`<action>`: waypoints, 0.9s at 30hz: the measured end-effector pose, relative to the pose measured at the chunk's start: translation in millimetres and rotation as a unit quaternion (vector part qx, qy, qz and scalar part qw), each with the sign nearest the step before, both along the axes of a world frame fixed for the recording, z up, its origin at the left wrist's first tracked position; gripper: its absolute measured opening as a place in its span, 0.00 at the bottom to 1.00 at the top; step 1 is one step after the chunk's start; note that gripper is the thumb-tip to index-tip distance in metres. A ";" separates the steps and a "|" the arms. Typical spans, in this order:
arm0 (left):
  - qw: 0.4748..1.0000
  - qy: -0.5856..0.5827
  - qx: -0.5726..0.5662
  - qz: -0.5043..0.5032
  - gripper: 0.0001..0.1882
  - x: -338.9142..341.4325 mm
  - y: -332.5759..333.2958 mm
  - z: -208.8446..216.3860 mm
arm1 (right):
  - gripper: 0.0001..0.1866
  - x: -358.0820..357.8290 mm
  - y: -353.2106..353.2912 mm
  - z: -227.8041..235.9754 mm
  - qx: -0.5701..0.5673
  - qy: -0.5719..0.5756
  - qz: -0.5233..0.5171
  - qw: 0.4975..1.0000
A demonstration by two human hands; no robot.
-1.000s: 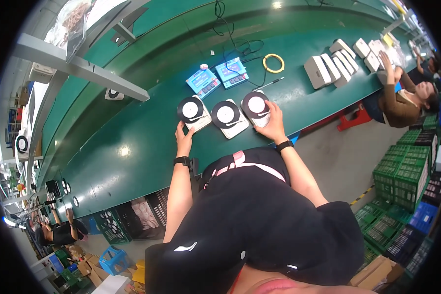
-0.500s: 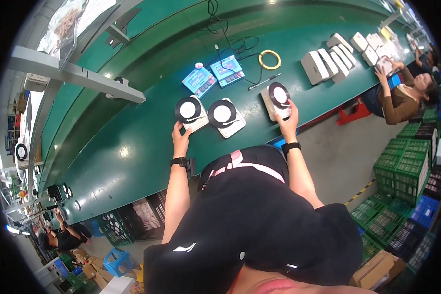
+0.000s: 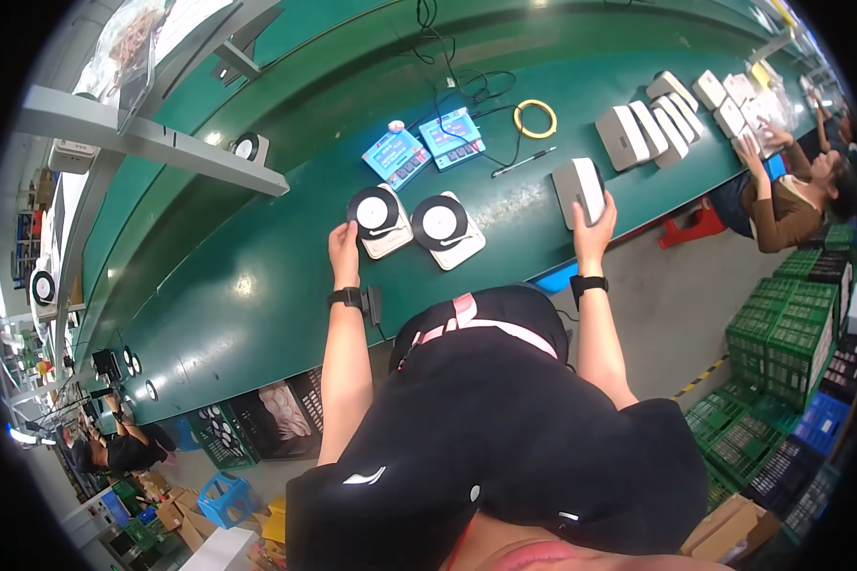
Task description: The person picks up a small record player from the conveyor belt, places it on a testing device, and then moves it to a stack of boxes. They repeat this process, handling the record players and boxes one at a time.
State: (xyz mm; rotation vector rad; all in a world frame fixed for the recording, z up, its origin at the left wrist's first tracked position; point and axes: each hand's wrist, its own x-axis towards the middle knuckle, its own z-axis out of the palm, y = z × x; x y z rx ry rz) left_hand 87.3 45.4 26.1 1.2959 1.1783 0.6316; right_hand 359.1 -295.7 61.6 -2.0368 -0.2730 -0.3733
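Note:
My right hand [image 3: 593, 228] grips a small white record player [image 3: 577, 193], which stands tilted up on its side with its plain case showing and only a dark sliver of its disc visible. My left hand [image 3: 344, 252] is at the left edge of another small record player [image 3: 388, 245], its fingertips closed at the rim of the black disc with a white label. Just to the right of that lies a third record player [image 3: 462, 255], disc up, with a white tone arm; neither hand touches it.
Two blue-screened testers [image 3: 452, 136] with black cables stand behind. Near them lie a yellow cable ring [image 3: 535, 119] and a pen-like tool [image 3: 524, 162]. Several white cases [image 3: 624, 138] stand in a row at right, before a co-worker [image 3: 795, 205]. A grey beam [image 3: 190, 152] crosses at left.
My right hand has tipped its record player onto its side and moved it rightward. My left hand has shifted from the player's lower corner up to the disc's rim.

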 end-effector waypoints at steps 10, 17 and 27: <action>0.989 0.123 0.060 -0.059 0.16 4.3 -11.5 0.3 | 0.30 74.0 1.5 -1.0 -0.165 -0.006 0.007 0.986; 0.987 0.111 -0.095 -0.066 0.15 -28.4 -31.3 9.5 | 0.31 130.2 -2.0 -4.1 -0.201 -0.014 -0.056 0.978; 0.991 0.078 -0.090 -0.055 0.15 -22.7 -42.2 25.9 | 0.31 196.4 -31.3 -27.8 -0.221 -0.093 -0.033 0.970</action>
